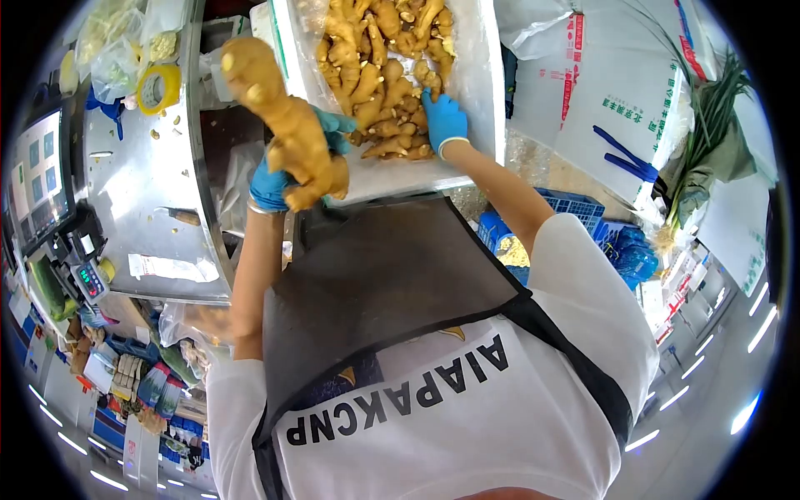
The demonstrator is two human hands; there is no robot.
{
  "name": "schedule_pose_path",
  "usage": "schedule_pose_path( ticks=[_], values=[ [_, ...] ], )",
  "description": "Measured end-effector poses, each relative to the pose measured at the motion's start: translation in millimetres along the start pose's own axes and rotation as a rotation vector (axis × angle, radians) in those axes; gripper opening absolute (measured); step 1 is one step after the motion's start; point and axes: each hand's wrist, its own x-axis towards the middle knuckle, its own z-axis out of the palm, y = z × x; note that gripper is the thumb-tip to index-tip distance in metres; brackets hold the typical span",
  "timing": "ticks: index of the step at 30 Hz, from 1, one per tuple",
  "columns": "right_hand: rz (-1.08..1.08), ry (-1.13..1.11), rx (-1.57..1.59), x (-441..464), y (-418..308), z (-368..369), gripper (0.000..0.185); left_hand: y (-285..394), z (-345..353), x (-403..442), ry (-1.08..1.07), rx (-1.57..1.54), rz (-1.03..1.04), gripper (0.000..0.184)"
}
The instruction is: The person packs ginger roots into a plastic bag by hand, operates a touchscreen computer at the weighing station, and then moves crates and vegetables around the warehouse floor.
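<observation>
Left hand (271, 185): gloved in blue; holds up a large ginger root (296, 137), close to the camera, seen between the steel counter (154, 237) and the white box (497, 92).
Left grip: wrapped around the lower half of the large ginger root, pinching it between palm and curled fingers.
Large ginger root: tilted, leaning leftward in view at the upper end; knobbly at the lower end, near the wrist.
Right hand (446, 125): also gloved in blue; reaches into the white box and touches the ginger pieces (367, 83) near the right wall.
Right grip: bent down onto the heap; cannot tell whether pinching a piece or merely resting there.
White box: holds ginger pieces, heaped across most of the floor.
Counter: bears a yellow tape roll (159, 89), a knife (185, 217) and a white paper strip (173, 268).
Left of the counter: a screen (39, 179) and a small device with lit digits (89, 280).
Right of the white box: white panels printed in red and green, plus a bundle of long green stalks (696, 162).
Beside the right forearm: a blue crate (571, 208).
Clothing: a dark apron (375, 271) over a white shirt (467, 425) with black lettering.
</observation>
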Motion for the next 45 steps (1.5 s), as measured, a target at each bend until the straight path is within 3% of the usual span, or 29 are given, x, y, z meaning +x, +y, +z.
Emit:
schedule_pose_path(
  ticks=[2,5,6,7,8,9,10,12,15,16,17,18,19,20,22,25,26,29,31,32,34,36,37,38,39,41,43,44,45],
  values=[
    [-0.008,-0.029,0.109,-2.0,3.8,-22.6,0.056,14.7,19.4,-0.8,-0.041,-0.118,0.111,0.056],
    [0.172,-0.327,1.453,4.6,45.2,-42.6,0.046,15.9,8.9,-14.8,0.1,0.074,-0.05,0.05],
    [0.165,-0.362,1.898,-2.6,51.3,-63.4,0.035,8.2,-6.6,-20.0,0.08,0.145,-0.083,0.048],
    [0.059,-0.41,2.1,-9.3,55.3,-85.1,0.033,0.6,-22.2,-25.0,0.058,0.216,-0.115,0.047],
    [-0.089,-0.461,2.11,-10.4,62.3,-92.3,0.035,-9.6,-31.2,-25.5,0.062,0.383,-0.133,0.047],
    [-0.238,-0.508,2.112,-10.5,66.9,-98.9,0.037,-30.8,-45.1,-26.7,0.168,0.154,-0.131,0.048],
    [-0.241,-0.526,2.132,-10.2,65.3,-108.7,0.039,-51.9,-58.9,-28.0,0.273,-0.075,-0.106,0.049],
    [-0.242,-0.58,2.177,-19.3,50.6,-125.7,0.044,-22.9,4.8,-2.7,0.141,0.03,-0.088,0.05],
    [-0.062,0.089,1.929,-41.8,-18.2,-147.1,0.05,-17.8,27.7,10.1,0.102,0.157,-0.156,0.053],
    [-0.132,0.125,1.845,-48.0,-34.0,-149.3,0.052,-18.7,41.6,18.5,0.022,0.185,-0.084,0.05],
    [-0.199,0.003,1.872,-55.9,-50.2,-155.5,0.055,-18.0,50.6,24.5,-0.059,0.214,-0.012,0.048],
    [-0.316,0.198,1.754,-58.0,-65.1,-157.1,0.055,-13.0,58.4,24.6,-0.006,0.044,-0.092,0.047],
    [-0.416,0.23,1.681,-56.0,-65.2,-159.1,0.054,-8.3,62.3,22.8,0.045,-0.126,-0.172,0.045],
    [-0.514,0.267,1.611,-54.0,-65.3,-161.1,0.054,-17.9,46.1,20.3,-0.012,-0.059,-0.154,0.047],
    [-0.607,0.053,1.576,-47.1,-31.1,-171.3,0.056,-5.5,39.7,11.8,-0.162,0.015,-0.138,0.045],
    [-0.493,-0.153,1.527,-33.0,-8.4,-186.7,0.066,-3.1,41.9,0.1,-0.354,-0.137,-0.164,0.045],
    [-0.582,-0.188,1.609,-29.4,-14.9,-187.1,0.062,-7.0,49.8,-1.0,-0.405,-0.209,-0.13,0.045],
    [-0.71,-0.826,1.589,-19.4,-25.2,-186.2,0.056,-14.6,50.8,-8.0,-0.439,-0.224,-0.155,0.051],
    [-0.786,-0.609,1.5,-9.6,-37.5,-144.2,0.038,6.1,50.6,-20.7,-0.259,-0.038,-0.401,0.067],
    [-0.811,-0.499,1.449,-5.8,-43.5,-123.9,0.03,16.8,57.2,-23.3,-0.282,-0.099,-0.438,0.07],
    [-1.075,-0.369,1.249,-2.0,-53.5,-129.3,0.025,19.3,62.8,-33.4,-0.23,0.097,-0.54,0.062],
    [-0.733,-0.671,0.973,-19.4,-66.6,-160.5,0.024,6.6,62.3,-43.2,-0.299,0.451,-0.514,0.06],
    [-0.937,-0.544,0.928,-20.4,-65.9,-148.8,0.022,-5.2,64.5,-51.8,-0.287,0.61,-0.44,0.058],
    [-0.541,-0.741,1.069,-41.0,-79.1,-168.9,0.02,0.5,66.1,-59.5,-0.26,0.727,-0.456,0.056],
    [-0.101,-0.908,1.15,-60.1,-85.0,-188.0,0.018,4.7,65.0,-74.2,-0.234,0.416,-0.403,0.053],
    [-0.637,-0.551,1.072,-59.9,-81.9,-142.6,0.017,3.9,48.6,-90.8,-0.246,0.438,-0.343,0.049],
    [-0.577,-0.706,1.423,-56.7,-103.0,-133.9,0.015,7.6,37.5,-117.5,-0.189,0.396,-0.24,0.05],
    [-0.188,-1.048,1.772,-61.3,-116.0,-140.1,0.013,5.9,35.9,-127.5,-0.165,0.379,-0.19,0.051],
    [-0.149,-1.031,1.797,-66.0,-133.2,-140.6,0.013,-0.2,28.4,-140.5,-0.122,0.397,-0.088,0.053]
  ],
)
